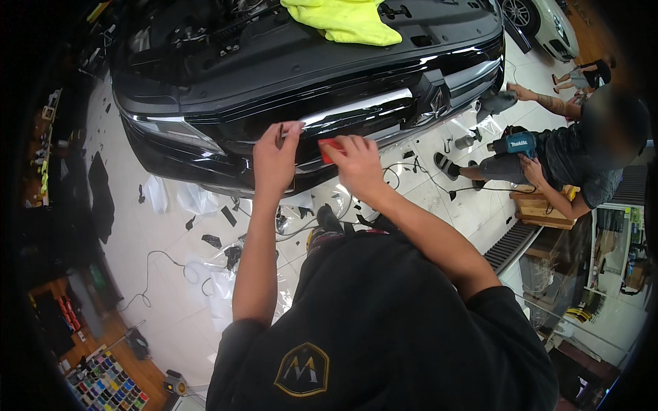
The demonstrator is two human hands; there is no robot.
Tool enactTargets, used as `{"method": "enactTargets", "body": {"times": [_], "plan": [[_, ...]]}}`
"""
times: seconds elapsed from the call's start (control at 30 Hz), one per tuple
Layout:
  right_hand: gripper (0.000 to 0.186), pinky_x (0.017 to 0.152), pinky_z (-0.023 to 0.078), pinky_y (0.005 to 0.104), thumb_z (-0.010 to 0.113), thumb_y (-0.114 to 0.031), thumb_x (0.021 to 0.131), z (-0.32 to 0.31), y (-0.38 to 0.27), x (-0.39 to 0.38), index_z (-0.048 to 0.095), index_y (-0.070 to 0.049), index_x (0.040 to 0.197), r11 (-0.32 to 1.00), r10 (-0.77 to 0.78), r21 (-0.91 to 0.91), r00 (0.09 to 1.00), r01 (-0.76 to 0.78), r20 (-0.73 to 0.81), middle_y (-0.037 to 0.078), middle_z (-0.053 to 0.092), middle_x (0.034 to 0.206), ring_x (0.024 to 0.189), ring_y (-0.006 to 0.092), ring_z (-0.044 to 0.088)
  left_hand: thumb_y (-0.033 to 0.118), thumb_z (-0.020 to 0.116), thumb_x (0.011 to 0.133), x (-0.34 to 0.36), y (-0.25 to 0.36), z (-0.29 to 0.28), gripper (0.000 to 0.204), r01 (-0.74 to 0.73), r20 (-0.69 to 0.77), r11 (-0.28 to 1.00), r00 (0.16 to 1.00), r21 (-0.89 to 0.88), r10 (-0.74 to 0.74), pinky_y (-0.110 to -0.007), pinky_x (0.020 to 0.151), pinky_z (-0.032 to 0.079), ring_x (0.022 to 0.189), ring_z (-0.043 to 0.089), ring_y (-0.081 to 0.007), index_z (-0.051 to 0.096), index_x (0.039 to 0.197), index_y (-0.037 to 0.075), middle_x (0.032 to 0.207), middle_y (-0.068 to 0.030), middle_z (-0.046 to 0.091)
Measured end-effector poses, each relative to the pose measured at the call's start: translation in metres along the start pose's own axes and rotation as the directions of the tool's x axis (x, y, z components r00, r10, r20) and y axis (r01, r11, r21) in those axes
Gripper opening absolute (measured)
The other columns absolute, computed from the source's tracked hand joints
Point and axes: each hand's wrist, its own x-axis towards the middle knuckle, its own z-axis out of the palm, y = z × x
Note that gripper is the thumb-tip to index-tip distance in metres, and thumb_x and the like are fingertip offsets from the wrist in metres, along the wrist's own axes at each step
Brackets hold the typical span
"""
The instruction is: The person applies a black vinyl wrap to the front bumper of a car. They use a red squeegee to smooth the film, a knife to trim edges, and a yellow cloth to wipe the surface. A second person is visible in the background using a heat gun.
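Note:
A black car's front end (274, 99) stands before me, its bonnet raised or off so that the engine bay shows. My right hand (358, 163) grips a small flat red squeegee (329, 148) against the lower part of the grille. Left of it, my left hand (275, 156) is up at the end of the bright grille bar (360, 108), thumb and forefinger pinched together. What lies between those fingertips, if anything, is too small to tell. The headlight (175, 131) is to the left of my hands. A bright yellow cloth (346, 20) rests on top of the front panel.
At the right, a seated co-worker (576, 151) holds a teal heat gun (519, 144) and reaches a hand toward the bumper. Black film scraps (212, 240), clear plastic and cables lie on the tiled floor. A white car (548, 27) stands at the far right.

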Motion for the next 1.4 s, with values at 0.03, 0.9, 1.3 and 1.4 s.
{"method": "enactTargets", "body": {"times": [0.03,0.9,1.3,1.4], "plan": [[0.047,0.090,0.044,0.0470,0.068,-0.009,0.079,0.004,-0.003,0.004,0.071,-0.014,0.126,1.000,-0.011,-0.020,1.000,0.011,0.007,0.010,0.065,0.119,0.107,0.0278,0.061,0.024,0.065,0.106,0.006,0.004,0.003,0.029,-0.004,0.006,0.996,1.000,-0.091,0.005,-0.027,0.085,0.050,0.089,0.064,-0.0109,0.074,0.112,-0.003,0.097,-0.0076,0.074],[0.022,0.081,0.056,0.0414,0.071,-0.011,0.091,-0.094,-0.050,0.044,0.069,-0.002,0.111,0.571,0.092,0.700,0.880,-0.429,0.465,0.017,0.072,0.103,0.093,0.0348,0.071,0.010,0.072,0.099,-0.089,0.011,-0.025,0.034,0.286,0.168,0.918,0.954,-0.275,-0.247,-0.026,0.088,0.050,0.097,0.065,-0.0104,0.066,0.129,-0.004,0.116,-0.0079,0.073],[0.036,0.089,0.055,0.0469,0.079,-0.032,0.088,-0.075,0.227,0.209,0.075,0.002,0.100,0.824,0.520,0.166,0.840,-0.541,0.155,0.021,0.075,0.097,0.097,0.0361,0.072,0.019,0.077,0.097,-0.179,-0.032,-0.071,0.033,0.442,-0.418,0.894,0.800,-0.074,-0.431,-0.030,0.088,0.052,0.094,0.067,-0.0154,0.069,0.115,-0.008,0.105,-0.0110,0.073],[0.012,0.070,0.045,0.0248,0.077,-0.015,0.096,-0.131,0.181,0.216,0.077,-0.003,0.095,0.287,0.456,0.942,0.890,-0.175,0.027,-0.003,0.068,0.084,0.079,0.0060,0.058,0.017,0.076,0.099,-0.213,-0.019,-0.072,0.025,0.434,-0.489,0.879,0.733,-0.198,-0.472,-0.024,0.077,0.048,0.086,0.062,-0.0077,0.069,0.111,-0.004,0.099,-0.0047,0.071]]}}
